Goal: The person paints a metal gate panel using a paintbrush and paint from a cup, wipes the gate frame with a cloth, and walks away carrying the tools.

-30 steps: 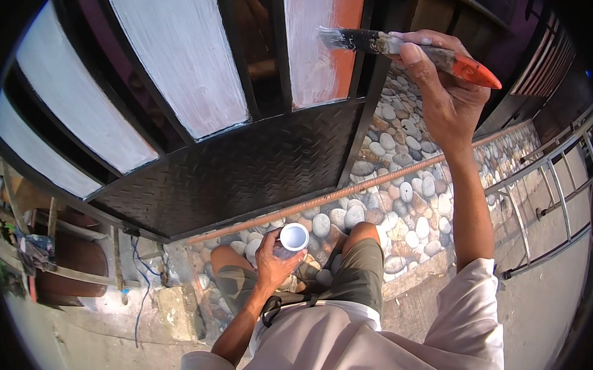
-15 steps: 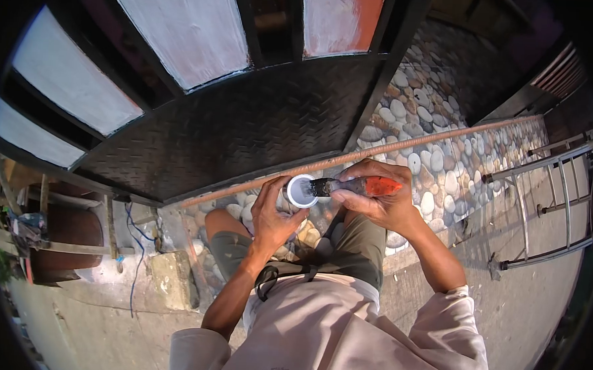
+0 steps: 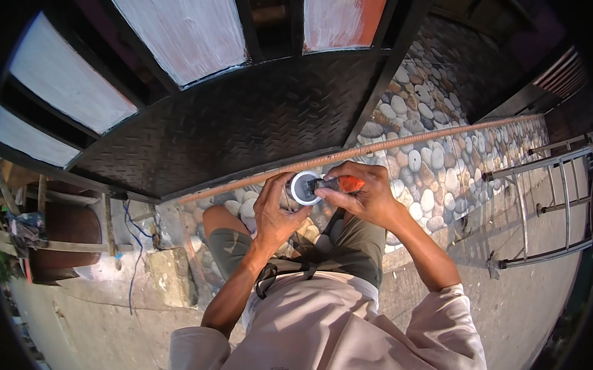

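Note:
Between my knees, my left hand [image 3: 275, 214] wraps round a small white-rimmed paint cup [image 3: 296, 197]. My right hand [image 3: 369, 198] grips a paintbrush [image 3: 350, 184] by its red-ended handle, with the bristles down inside the cup and hidden in part. In front of me stands a black metal gate [image 3: 233, 123] with a diamond-patterned lower plate. Its upper panels [image 3: 177, 28] bear streaky white paint. The rightmost panel [image 3: 340, 18] is white on the left, with an orange strip along its right side.
Pebble-patterned flooring [image 3: 436, 164] lies beyond and under the gate, edged by a reddish ridge [image 3: 444, 132]. A metal ladder [image 3: 567, 197] lies at the right. At the left are a brown container [image 3: 69, 238], wooden bars, a blue cord [image 3: 136, 264] and a stone block [image 3: 171, 275].
My right hand has brought the brush down from the rightmost panel to the cup, and the bristles have sunk deeper into it. My view has tilted downward.

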The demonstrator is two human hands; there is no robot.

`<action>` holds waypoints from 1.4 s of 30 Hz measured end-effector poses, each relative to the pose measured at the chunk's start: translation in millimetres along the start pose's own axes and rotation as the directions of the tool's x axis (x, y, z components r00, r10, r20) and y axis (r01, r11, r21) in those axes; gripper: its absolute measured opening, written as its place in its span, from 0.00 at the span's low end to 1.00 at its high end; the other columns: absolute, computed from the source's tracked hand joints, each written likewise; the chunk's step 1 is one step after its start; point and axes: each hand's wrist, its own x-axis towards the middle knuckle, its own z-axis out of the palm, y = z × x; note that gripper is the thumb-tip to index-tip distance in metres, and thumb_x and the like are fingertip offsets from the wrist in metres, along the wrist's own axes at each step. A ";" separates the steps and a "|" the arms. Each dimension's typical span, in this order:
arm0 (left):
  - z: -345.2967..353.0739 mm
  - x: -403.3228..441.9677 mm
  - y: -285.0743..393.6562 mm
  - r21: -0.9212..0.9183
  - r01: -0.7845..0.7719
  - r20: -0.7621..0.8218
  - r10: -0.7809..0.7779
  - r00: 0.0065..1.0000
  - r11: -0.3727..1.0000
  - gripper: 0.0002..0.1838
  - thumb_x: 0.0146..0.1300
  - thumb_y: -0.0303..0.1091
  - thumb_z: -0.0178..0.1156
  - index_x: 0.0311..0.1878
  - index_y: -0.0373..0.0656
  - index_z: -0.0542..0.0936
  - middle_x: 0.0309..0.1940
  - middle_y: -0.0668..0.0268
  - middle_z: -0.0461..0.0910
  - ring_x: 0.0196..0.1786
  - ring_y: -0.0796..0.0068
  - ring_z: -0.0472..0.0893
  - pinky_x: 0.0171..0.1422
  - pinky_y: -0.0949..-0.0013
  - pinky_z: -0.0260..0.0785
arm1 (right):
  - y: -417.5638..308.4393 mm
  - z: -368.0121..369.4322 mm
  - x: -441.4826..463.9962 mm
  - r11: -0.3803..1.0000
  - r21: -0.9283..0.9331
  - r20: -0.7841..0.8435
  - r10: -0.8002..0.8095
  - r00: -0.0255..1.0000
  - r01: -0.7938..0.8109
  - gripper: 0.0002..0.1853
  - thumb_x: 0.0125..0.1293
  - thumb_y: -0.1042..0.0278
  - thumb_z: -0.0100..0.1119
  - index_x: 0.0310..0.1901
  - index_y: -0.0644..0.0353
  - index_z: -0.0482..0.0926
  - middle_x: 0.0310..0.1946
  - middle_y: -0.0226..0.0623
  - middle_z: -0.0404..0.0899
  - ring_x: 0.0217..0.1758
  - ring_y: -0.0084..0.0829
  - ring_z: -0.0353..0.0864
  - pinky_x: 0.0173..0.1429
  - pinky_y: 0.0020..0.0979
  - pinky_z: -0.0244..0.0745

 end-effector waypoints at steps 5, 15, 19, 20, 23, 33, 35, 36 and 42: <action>2.0 0.2 -0.5 0.013 -0.008 0.001 0.008 1.000 1.000 0.35 0.41 0.28 0.78 0.58 0.39 0.78 0.53 0.54 0.81 0.55 0.52 0.83 0.58 0.58 0.77 | 0.4 -2.4 -1.2 0.998 -0.004 0.010 0.057 0.998 -0.057 0.18 0.56 0.62 0.79 0.38 0.69 0.85 0.28 0.42 0.85 0.29 0.33 0.87 0.33 0.31 0.80; 4.9 1.5 -1.8 0.032 0.015 -0.025 -0.015 1.000 0.999 0.35 0.41 0.28 0.78 0.58 0.38 0.78 0.51 0.54 0.81 0.54 0.52 0.83 0.58 0.58 0.76 | 22.8 3.5 -21.6 0.828 0.473 -0.188 0.428 0.884 -0.301 0.13 0.62 0.69 0.75 0.42 0.67 0.83 0.31 0.35 0.86 0.33 0.21 0.87 0.39 0.22 0.82; 5.9 4.2 0.8 0.018 0.082 -0.030 -0.082 0.996 0.996 0.35 0.42 0.29 0.79 0.57 0.37 0.78 0.51 0.53 0.81 0.54 0.52 0.83 0.58 0.57 0.76 | 23.5 0.5 -28.4 0.665 0.664 -0.171 0.579 0.797 -0.341 0.08 0.65 0.76 0.71 0.42 0.68 0.81 0.33 0.35 0.85 0.37 0.23 0.87 0.39 0.25 0.85; 5.7 5.4 2.3 0.017 0.097 -0.026 -0.097 0.995 0.995 0.35 0.42 0.30 0.79 0.57 0.37 0.78 0.51 0.53 0.81 0.54 0.52 0.83 0.58 0.57 0.76 | 22.9 3.6 -29.5 0.661 0.673 -0.231 0.613 0.755 -0.331 0.09 0.64 0.77 0.70 0.42 0.66 0.78 0.32 0.38 0.84 0.31 0.28 0.86 0.35 0.27 0.83; 7.6 8.1 -0.3 0.025 0.099 -0.035 -0.098 0.995 0.995 0.34 0.44 0.30 0.79 0.57 0.37 0.78 0.51 0.53 0.81 0.53 0.53 0.83 0.58 0.59 0.76 | 30.7 3.7 -38.8 0.637 0.696 -0.257 0.652 0.713 -0.331 0.09 0.64 0.77 0.70 0.41 0.66 0.78 0.32 0.39 0.84 0.30 0.29 0.86 0.36 0.28 0.83; 8.5 2.5 -12.1 -0.111 0.115 -0.013 -0.117 0.993 0.987 0.32 0.45 0.31 0.81 0.55 0.37 0.78 0.48 0.55 0.83 0.49 0.60 0.86 0.54 0.61 0.79 | 20.0 -39.6 -19.4 0.587 0.809 -0.419 0.621 0.662 -0.039 0.09 0.65 0.78 0.68 0.42 0.67 0.77 0.37 0.41 0.83 0.38 0.30 0.87 0.44 0.33 0.88; 6.4 -1.7 -15.6 -0.121 0.086 -0.024 -0.090 0.996 0.989 0.33 0.44 0.31 0.81 0.55 0.37 0.78 0.48 0.55 0.83 0.48 0.61 0.86 0.54 0.61 0.79 | 3.9 -60.1 0.7 0.724 0.684 -0.569 0.457 0.684 0.086 0.10 0.64 0.78 0.69 0.44 0.65 0.78 0.41 0.42 0.83 0.42 0.31 0.87 0.49 0.36 0.88; 4.8 -6.0 -17.9 -0.106 0.098 -0.017 -0.100 0.995 0.989 0.33 0.44 0.31 0.81 0.55 0.37 0.78 0.48 0.55 0.83 0.48 0.61 0.86 0.54 0.61 0.79 | -6.8 -71.6 11.9 0.774 0.626 -0.611 0.409 0.678 0.097 0.10 0.64 0.77 0.70 0.45 0.64 0.79 0.42 0.39 0.83 0.44 0.29 0.86 0.48 0.32 0.86; -7.0 -26.7 -29.4 -0.089 0.112 -0.020 -0.115 0.993 0.990 0.34 0.43 0.32 0.83 0.54 0.35 0.78 0.46 0.57 0.84 0.47 0.62 0.86 0.54 0.62 0.79 | -66.8 -139.6 96.1 0.899 -0.237 -0.732 -0.415 0.540 0.369 0.08 0.63 0.77 0.71 0.44 0.64 0.84 0.40 0.38 0.86 0.42 0.24 0.86 0.43 0.24 0.80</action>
